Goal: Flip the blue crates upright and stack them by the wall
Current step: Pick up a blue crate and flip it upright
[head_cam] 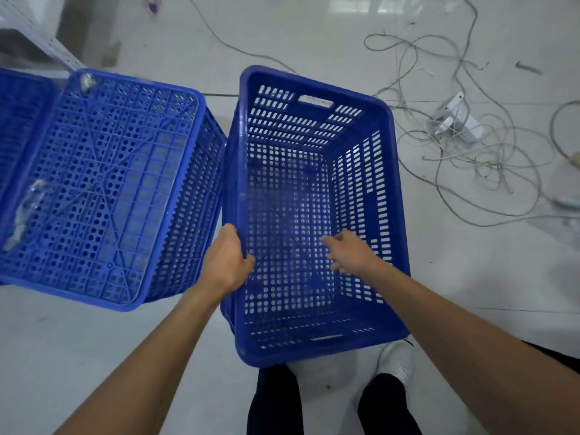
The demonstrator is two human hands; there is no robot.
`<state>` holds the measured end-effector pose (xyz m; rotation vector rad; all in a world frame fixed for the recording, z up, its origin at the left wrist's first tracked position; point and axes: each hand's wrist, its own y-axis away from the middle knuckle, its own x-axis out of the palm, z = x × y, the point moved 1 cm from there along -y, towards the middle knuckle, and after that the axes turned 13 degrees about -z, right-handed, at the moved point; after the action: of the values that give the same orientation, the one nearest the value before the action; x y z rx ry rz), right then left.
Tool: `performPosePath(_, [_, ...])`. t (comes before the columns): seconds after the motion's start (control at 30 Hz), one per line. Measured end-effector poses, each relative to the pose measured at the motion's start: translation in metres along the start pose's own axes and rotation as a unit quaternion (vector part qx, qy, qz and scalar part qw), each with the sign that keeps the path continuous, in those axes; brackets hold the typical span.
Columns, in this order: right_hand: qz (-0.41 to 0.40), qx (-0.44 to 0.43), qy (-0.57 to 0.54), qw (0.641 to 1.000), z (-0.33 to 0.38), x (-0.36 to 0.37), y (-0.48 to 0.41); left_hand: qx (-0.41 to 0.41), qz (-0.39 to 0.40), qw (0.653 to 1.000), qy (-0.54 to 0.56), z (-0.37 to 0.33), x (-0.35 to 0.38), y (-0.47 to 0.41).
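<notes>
An upright blue crate [314,127] stands on the floor in front of me, its open top facing up and its inside empty. My left hand [226,262] grips its left rim near the front corner. My right hand [350,251] hovers over the crate's inside with fingers spread, holding nothing. To the left, a second blue crate [103,189] lies upside down, its perforated bottom facing up with scraps of clear tape on it. A third blue crate [18,127] shows at the far left edge, mostly cut off.
A tangle of grey cables [470,146] and a white power adapter [455,119] lie on the white tiled floor to the right. A grey column base [84,26] and perforated white metal stand at the back left. My legs and a white shoe [397,362] are below the crate.
</notes>
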<state>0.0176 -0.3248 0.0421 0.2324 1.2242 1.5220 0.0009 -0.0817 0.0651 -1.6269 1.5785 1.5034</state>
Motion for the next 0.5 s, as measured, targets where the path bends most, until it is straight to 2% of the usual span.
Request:
performPosePath(0.17, [-0.099,0.036,0.149,0.983,-0.05,-0.044,-0.02,-0.034,0.029,0.998,-0.039,0.024,0.018,-0.013])
performPosePath(0.37, [-0.161,0.044,0.18,0.969,-0.094,-0.081,-0.048,-0.065,0.058,0.994,-0.062,0.037,0.048,-0.022])
performPosePath(0.5, [-0.189,0.038,0.22,0.956,-0.093,-0.095,-0.058,-0.099,0.098,0.989,-0.043,0.049,0.062,-0.03])
